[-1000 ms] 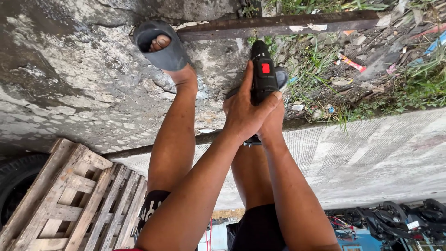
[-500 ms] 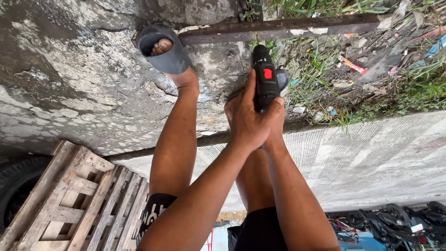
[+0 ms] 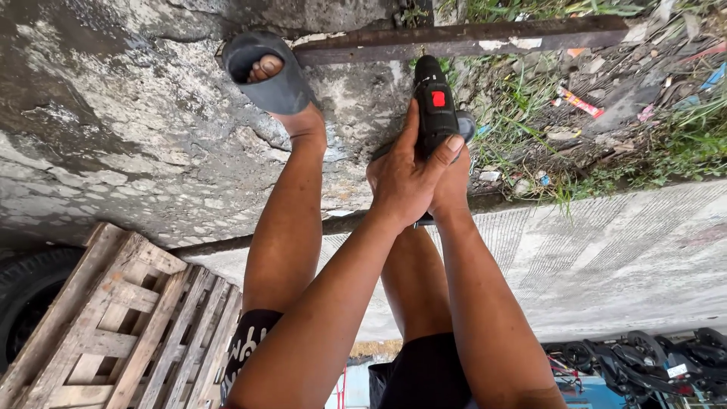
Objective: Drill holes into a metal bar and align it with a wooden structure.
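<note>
Both hands hold a black cordless drill [image 3: 435, 102] with a red button, its nose against a long rusty dark bar [image 3: 485, 38] lying on cracked concrete. My left hand [image 3: 405, 178] wraps over the drill's back. My right hand [image 3: 453, 182] grips the handle beneath it, partly hidden. My foot in a grey slipper [image 3: 265, 72] rests by the bar's left end. Only an edge of the other slipper [image 3: 465, 125] shows behind the drill.
A wooden pallet [image 3: 113, 318] lies at lower left beside a tyre [image 3: 23, 291]. A pale ribbed concrete slab [image 3: 628, 257] runs along the right. Grass and litter [image 3: 598, 98] lie past the bar, and parked motorbikes [image 3: 644, 363] show at bottom right.
The drill and both hands have edged slightly toward the bar. The grip is the same, and the foot in the slipper has stayed put.
</note>
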